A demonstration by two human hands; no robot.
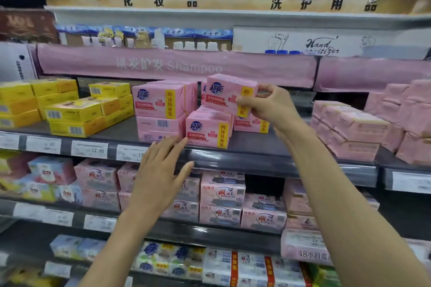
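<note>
Right hand (268, 105) grips pink soap pack (229, 94) (yellow side strip).

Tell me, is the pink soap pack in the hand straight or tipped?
Tipped. The pink soap pack slants down toward the right hand pinching it; the stacked packs sit level.

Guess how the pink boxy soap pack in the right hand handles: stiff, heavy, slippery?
Probably stiff: the pink rectangular film-wrapped soap pack keeps square edges while the right hand pinches one end. Its smooth wrap may slip. Flat faces, so rolling seems unlikely.
</note>
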